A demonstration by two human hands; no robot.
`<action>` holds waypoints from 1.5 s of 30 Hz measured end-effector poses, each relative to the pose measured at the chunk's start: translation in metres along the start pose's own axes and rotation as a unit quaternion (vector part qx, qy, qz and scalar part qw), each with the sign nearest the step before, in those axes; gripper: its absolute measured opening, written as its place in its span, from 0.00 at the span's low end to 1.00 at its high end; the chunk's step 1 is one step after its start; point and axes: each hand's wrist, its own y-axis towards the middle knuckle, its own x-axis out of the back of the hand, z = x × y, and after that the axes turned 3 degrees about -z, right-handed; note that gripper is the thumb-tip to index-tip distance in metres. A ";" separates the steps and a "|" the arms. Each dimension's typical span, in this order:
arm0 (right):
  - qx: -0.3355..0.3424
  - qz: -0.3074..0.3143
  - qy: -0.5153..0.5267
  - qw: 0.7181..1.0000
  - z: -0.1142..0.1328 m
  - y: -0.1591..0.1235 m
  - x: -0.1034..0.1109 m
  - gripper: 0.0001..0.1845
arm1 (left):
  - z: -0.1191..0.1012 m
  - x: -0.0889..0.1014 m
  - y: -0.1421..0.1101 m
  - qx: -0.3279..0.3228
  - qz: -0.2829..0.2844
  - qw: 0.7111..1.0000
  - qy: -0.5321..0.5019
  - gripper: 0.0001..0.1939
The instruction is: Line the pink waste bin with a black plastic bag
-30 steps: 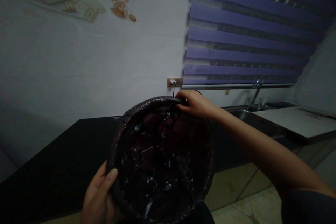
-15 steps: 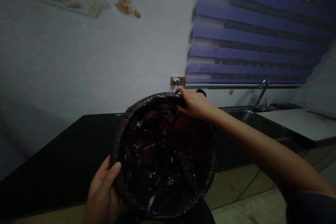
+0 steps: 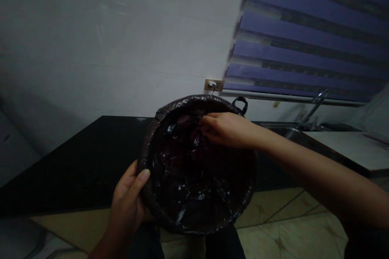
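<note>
A round bin lined with a crinkled black plastic bag is held up in front of me, its mouth facing me. My left hand grips the near left rim, thumb over the edge. My right hand reaches in over the far rim with its fingers curled and pinched on the bag's lining inside the bin. A loop handle of the bag sticks up behind the far rim.
A black counter runs along a white tiled wall with a socket. To the right are a sink with a tap, a pale worktop and a purple blind. Beige floor tiles lie below.
My right hand left the far rim and moved down inside the bin onto the lining. The view shifted, so the bin sits slightly higher and further right.
</note>
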 end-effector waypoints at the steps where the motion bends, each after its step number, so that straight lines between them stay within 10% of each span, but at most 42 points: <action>1: -0.008 0.015 -0.011 1.000 0.000 0.005 -0.003 0.16 | 0.000 0.000 -0.001 -0.002 0.001 1.000 0.000 0.22; 25: -0.046 0.063 -0.002 0.997 -0.004 0.021 -0.017 0.23 | 0.002 -0.003 -0.002 -0.003 -0.003 1.000 -0.021 0.18; 45: 0.074 0.293 0.026 0.953 0.023 0.054 -0.042 0.17 | 0.000 -0.003 0.002 -0.021 0.012 1.000 -0.016 0.19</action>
